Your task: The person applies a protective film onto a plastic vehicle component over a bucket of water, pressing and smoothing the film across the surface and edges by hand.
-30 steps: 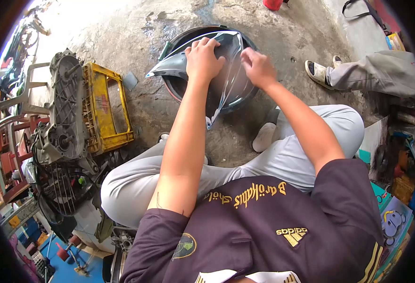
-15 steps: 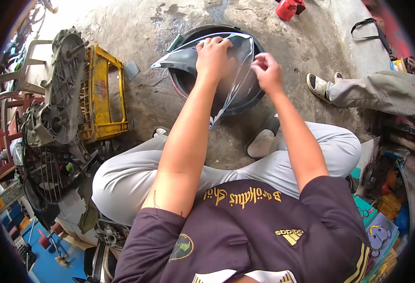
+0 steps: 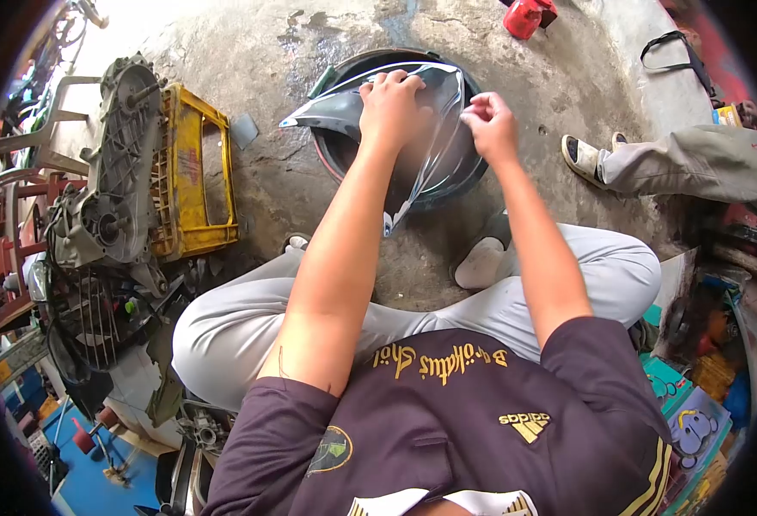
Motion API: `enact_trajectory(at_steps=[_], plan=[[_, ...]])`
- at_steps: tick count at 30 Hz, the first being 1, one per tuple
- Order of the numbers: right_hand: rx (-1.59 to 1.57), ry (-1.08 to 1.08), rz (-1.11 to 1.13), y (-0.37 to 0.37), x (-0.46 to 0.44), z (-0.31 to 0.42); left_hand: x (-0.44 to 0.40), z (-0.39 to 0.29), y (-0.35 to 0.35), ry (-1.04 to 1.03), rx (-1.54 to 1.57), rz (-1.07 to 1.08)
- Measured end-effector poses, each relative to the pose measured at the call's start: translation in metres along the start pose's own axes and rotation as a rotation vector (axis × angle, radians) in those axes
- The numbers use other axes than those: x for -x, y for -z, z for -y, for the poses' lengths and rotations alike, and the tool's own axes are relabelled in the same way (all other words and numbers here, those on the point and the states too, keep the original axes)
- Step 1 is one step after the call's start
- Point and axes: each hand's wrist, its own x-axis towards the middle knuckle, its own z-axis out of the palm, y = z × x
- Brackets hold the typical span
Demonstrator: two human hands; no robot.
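Observation:
A glossy dark pointed panel (image 3: 331,112) with pale, shiny edges lies across a round black basin (image 3: 462,185) on the floor. It looks like a vehicle body panel. One tip points left and another points down toward my lap. My left hand (image 3: 390,107) presses on the panel from above, its fingers bent over the far edge. Beside the panel's right edge is my right hand (image 3: 492,125), its fingers curled and drawn together. Whether anything thin is pinched there is too small to see. The basin's inside is mostly hidden by the panel and my left arm.
On the left, a metal engine casing (image 3: 125,172) leans against a yellow crate (image 3: 191,228). A red object (image 3: 524,19) stands at the far right. Another person's leg (image 3: 688,168) and sandalled foot reach in from the right. Wet patches mark the concrete floor (image 3: 258,185).
The view has shifted slightly. My left hand stays on the panel, and my right hand keeps close to its right edge with the fingers a little differently bent.

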Motion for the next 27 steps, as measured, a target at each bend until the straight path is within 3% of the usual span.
enact_trajectory(at_steps=[8, 11, 18, 21, 25, 27], plan=[[-0.123, -0.024, -0.088, -0.01, 0.005, -0.006, 0.002, 0.001, 0.001, -0.018, 0.036, 0.014], [0.045, -0.02, -0.012, -0.004, 0.024, 0.012, 0.001, 0.0, -0.001, -0.005, 0.016, -0.015], [-0.048, -0.022, -0.057, -0.005, -0.003, -0.003, 0.001, 0.0, 0.001, -0.01, 0.012, 0.01], [0.097, 0.004, -0.042, -0.004, 0.03, 0.014, -0.001, -0.002, 0.005, 0.006, 0.008, 0.03], [-0.031, -0.003, -0.032, -0.002, 0.013, 0.01, 0.0, -0.001, 0.003, 0.007, 0.022, 0.02], [-0.014, -0.124, -0.072, -0.005, -0.004, 0.009, -0.002, 0.001, 0.001, 0.013, 0.017, 0.012]])
